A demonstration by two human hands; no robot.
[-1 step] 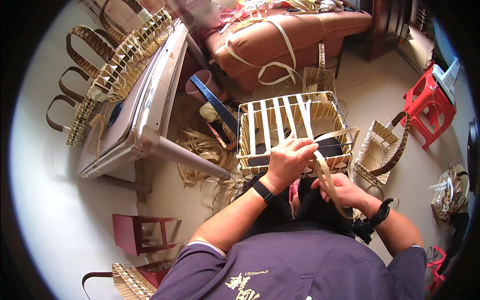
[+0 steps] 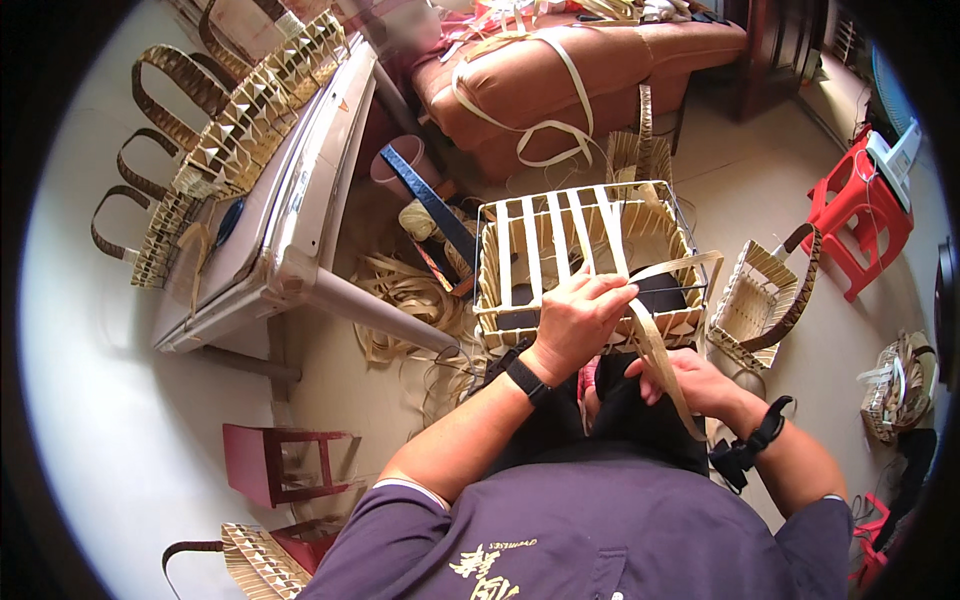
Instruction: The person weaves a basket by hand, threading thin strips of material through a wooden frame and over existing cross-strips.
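- pale floor of a room full of weaving work: a brown sofa (image 2: 600,70) with loose strips on it at the top, a white table (image 2: 290,240) at the left carrying finished woven bags (image 2: 250,110), a red plastic stool (image 2: 860,215) at the right.
- the half-made basket (image 2: 585,260) stands on the person's lap, just in front of the body, its open side turned up; it seems placed so close so that both hands can reach its near wall.
- the left hand (image 2: 580,315) lies on the near rim of the basket, fingers curled down and closed over the pale strip (image 2: 655,350), pressing it against the frame.
- the right hand (image 2: 690,380) is lower, beside the knee, fingers bent around the same strip further down; it looks like it keeps the strip tight, but how firm the grip is i cannot tell.
- a small finished basket with a brown handle (image 2: 765,295) sits on the floor at the right, near but apart.
- loose strips (image 2: 410,300) lie in a heap under the table edge.
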